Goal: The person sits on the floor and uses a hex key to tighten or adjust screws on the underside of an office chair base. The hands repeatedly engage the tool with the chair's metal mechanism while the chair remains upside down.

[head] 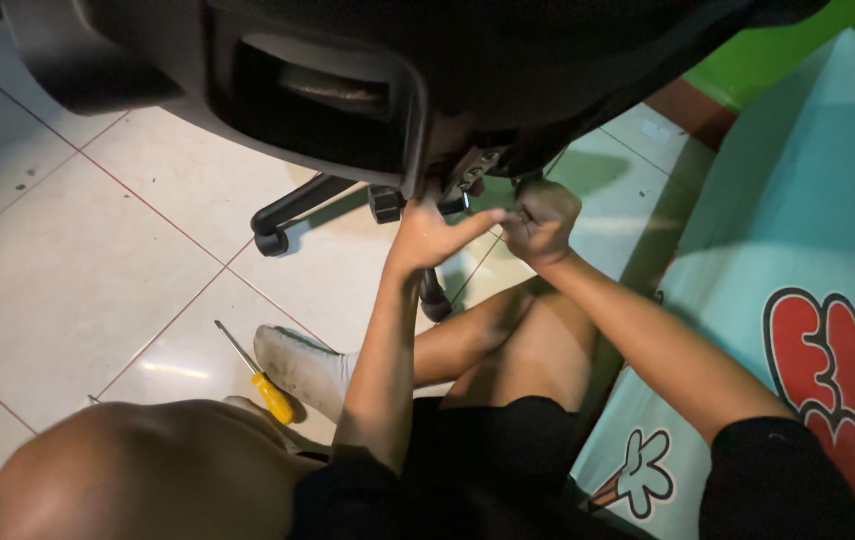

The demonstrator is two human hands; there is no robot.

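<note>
head view showed us both arms stretched far out from our lap toward the underside of the tipped office chair (278,90). our left hand (435,236) was raised with the wrist bent back, palm toward the chair, thumb pointing right and the fingers spread loosely against the metal mechanism (475,167) under the seat; whether they gripped anything we could not tell. our right hand (544,220) was curled into a tight fist just right of it, close under the same mechanism, and what it held was hidden. the chair looked dark grey and black, its seat filling the far top of the scene, one wheeled leg (293,208) reaching left over the white tiled floor (78,250). a yellow-handled screwdriver (256,374) lay near our socked foot (300,366).
</note>
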